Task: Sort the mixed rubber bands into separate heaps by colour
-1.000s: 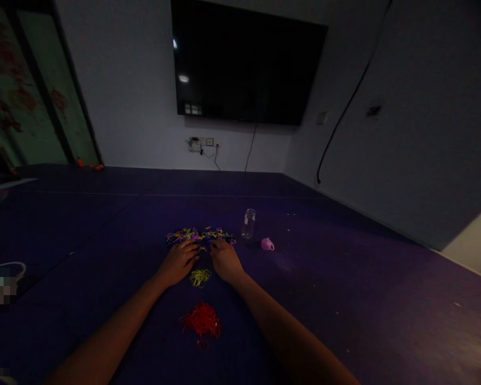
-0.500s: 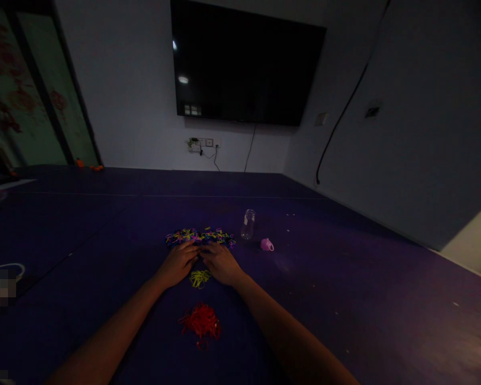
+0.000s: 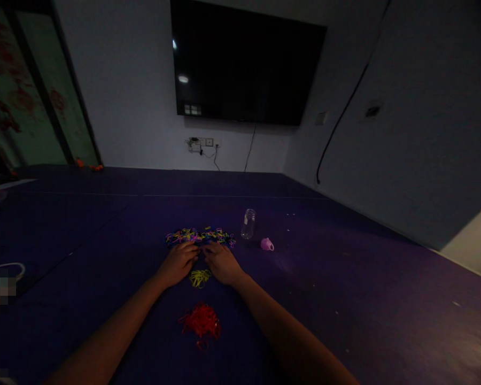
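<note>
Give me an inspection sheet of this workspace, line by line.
Surface: dark purple table, dimly lit, a few pale specks.
Job's things: mixed-colour band pile; small yellow band pile; red band pile.
Clutter: clear jar upright; pink lid beside it.
Hands: left hand and right hand palm down, fingertips at the mixed pile's near edge; grip cannot be told.
Cables: black cable on the right wall; wires at the wall socket.
Surroundings: dark wall screen.

Two bare forearms enter from the lower edge. No sleeve covers either forearm up to the frame edge. The left hand (image 3: 179, 263) and right hand (image 3: 221, 263) carry no glove, ring, or watch.
</note>
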{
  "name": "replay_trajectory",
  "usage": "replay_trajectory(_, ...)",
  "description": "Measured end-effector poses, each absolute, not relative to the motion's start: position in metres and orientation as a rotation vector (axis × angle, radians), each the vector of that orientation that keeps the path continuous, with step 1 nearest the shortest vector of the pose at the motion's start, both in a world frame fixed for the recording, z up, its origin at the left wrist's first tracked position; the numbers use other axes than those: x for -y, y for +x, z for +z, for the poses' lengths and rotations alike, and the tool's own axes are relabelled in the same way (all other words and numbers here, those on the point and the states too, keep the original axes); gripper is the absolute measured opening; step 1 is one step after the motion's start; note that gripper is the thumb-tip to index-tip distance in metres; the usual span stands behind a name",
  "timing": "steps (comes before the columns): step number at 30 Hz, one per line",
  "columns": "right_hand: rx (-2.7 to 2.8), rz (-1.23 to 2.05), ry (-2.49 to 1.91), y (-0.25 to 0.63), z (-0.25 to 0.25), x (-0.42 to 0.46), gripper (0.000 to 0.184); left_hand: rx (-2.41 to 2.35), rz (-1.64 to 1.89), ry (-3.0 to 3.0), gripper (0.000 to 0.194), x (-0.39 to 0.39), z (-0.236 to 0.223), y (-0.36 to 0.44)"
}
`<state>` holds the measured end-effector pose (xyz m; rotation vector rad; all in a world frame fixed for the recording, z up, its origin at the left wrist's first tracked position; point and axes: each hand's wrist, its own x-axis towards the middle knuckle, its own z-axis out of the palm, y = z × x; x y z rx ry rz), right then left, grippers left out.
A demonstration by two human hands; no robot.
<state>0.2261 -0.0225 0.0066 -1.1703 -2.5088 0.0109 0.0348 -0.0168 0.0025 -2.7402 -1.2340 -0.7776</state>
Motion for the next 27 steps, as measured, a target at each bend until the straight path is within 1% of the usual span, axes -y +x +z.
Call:
replay_trajectory(6,2.426,0.031,-1.160,0.227,0.010,0.021,0.025,1.279,-0.780,-2.674,0.027,0.018,0.004,0.035)
replay_trajectory(12,2.243,0.145,-0.921,0.221,0.008,0.030,0.023,1.347,-0.891,-2.553,0.027,0.012,-0.001,0.030)
replay_trajectory(18,2.341,0.259,-0.861,0.215,0.005,0.040,0.012,1.351,-0.912,-2.523,0.030,0.008,0.000,0.028)
replay_trajectory(22,2.314,0.271,-0.936,0.216,0.007,0.042,0.014,1.419,-0.910,-2.469,0.032,0.007,-0.002,0.029)
replay_trajectory(27,2.289,0.266,-1.049,0.217,0.010,0.042,0.019,1.497,-0.807,-2.441,0.035,0.005,-0.010,0.027)
